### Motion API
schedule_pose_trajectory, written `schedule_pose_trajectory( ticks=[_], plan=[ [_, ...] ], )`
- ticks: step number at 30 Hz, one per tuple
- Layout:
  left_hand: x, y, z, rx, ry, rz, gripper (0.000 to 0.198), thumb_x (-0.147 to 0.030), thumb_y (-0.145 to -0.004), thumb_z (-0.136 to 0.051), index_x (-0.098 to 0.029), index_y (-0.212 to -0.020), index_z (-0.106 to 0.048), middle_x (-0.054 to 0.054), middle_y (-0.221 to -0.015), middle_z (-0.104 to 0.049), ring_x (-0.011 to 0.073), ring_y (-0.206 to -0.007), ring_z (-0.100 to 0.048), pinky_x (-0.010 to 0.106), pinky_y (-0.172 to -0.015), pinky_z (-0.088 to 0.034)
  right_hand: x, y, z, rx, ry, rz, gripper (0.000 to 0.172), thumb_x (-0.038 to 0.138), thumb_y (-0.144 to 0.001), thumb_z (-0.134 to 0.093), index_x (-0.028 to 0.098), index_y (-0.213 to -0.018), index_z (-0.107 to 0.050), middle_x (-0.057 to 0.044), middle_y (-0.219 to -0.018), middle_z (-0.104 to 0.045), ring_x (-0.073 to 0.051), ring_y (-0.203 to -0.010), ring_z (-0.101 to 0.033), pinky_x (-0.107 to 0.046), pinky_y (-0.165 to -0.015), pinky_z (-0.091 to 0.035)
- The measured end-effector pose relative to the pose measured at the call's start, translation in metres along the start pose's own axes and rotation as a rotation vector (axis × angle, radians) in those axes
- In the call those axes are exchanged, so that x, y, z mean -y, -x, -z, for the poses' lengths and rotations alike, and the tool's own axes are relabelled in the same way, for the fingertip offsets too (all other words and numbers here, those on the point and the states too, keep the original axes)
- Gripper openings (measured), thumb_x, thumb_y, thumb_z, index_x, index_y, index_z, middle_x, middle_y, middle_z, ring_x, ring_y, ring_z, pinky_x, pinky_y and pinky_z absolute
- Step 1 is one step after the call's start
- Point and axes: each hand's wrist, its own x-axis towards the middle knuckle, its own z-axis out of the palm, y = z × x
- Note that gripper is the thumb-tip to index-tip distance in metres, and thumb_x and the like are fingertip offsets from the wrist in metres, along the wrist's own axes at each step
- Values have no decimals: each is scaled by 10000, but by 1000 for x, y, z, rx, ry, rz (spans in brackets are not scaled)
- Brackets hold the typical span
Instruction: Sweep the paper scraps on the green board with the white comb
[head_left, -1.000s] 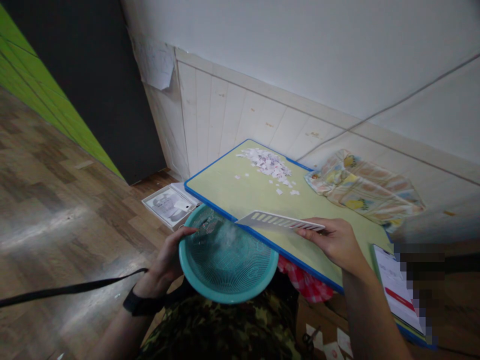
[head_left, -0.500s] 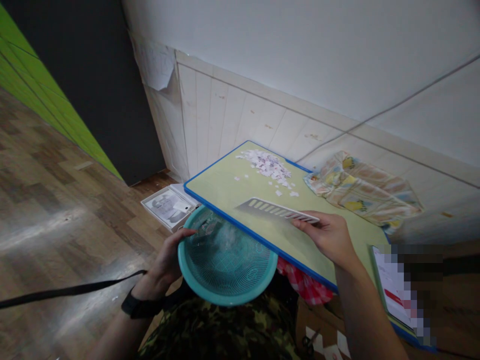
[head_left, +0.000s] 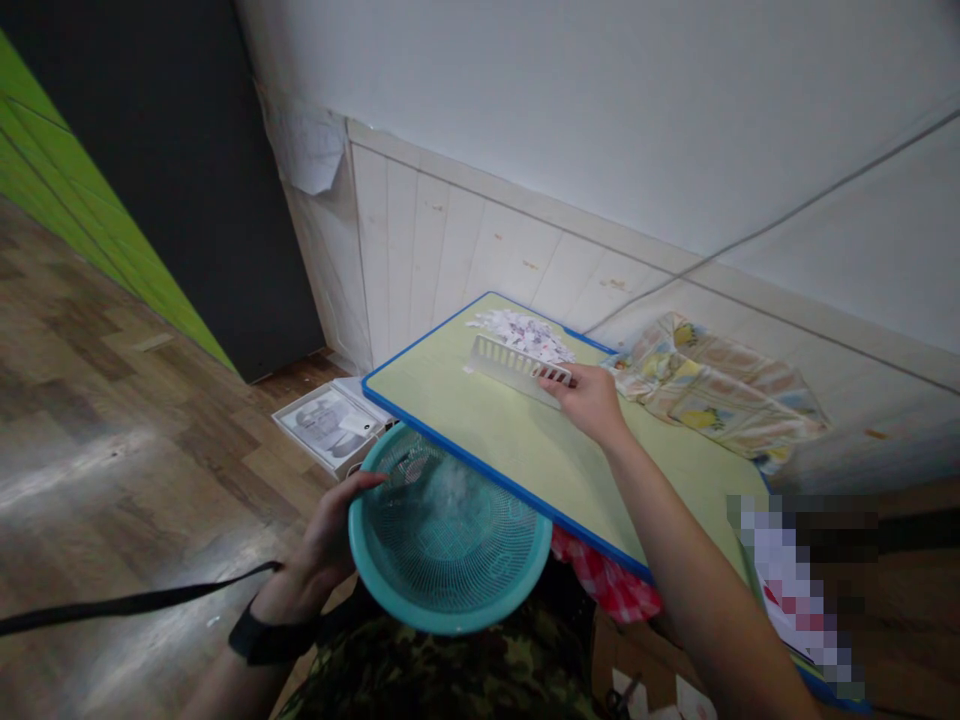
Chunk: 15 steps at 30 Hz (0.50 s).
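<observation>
My left hand [head_left: 330,540] grips the rim of a teal plastic strainer basket [head_left: 450,585], held just below the near edge of the table; some white bits lie inside it. My right hand [head_left: 589,400] is stretched out over the yellow-green, blue-edged table [head_left: 495,440] and is closed on one end of a flat white slotted plastic piece [head_left: 506,366]. That piece stands on edge right in front of a pile of small white paper scraps [head_left: 525,330] at the table's far side.
A patterned cloth bundle [head_left: 720,385] lies against the wall to the right of the scraps. An open white box [head_left: 326,425] sits on the wooden floor left of the table. A red checked cloth [head_left: 607,585] hangs under the table edge. A black strap [head_left: 127,603] crosses the lower left.
My right hand has carried the slotted piece from the table's near edge across to the far side, up against the scrap pile. The basket has stayed under the edge in my left hand.
</observation>
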Motion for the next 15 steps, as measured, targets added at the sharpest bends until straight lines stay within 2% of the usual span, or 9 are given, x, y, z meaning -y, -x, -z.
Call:
schedule_pose_trajectory(
  ticks=[5,12,15],
  plan=[
    [0,-1,1,2,-4,-12,269,-76,-879,-601,-126,-683,-778,92,-571,-789,197,-448,-712,283,-489,-612,-4,11,17,-31,-5,-5,253,329,-826,-675,172,-948,-830,-21,-739,-755,-198,-665,-649,-293,-627,-432],
    [-2,2,-4,-19,-18,-20,259,-74,-883,-594,-105,-719,-792,120,-601,-804,212,-453,-723,299,-506,-626,-4,15,14,31,-50,-6,263,350,-837,-686,177,-975,-829,-41,-773,-780,-213,-687,-677,-301,-631,-462],
    [-2,3,-4,-21,-26,-14,245,-80,-880,-607,-123,-725,-792,122,-625,-816,210,-458,-725,298,-506,-630,-8,26,21,32,-22,-19,267,367,-850,-682,174,-960,-831,-39,-760,-782,-214,-669,-682,-301,-618,-465]
  ],
)
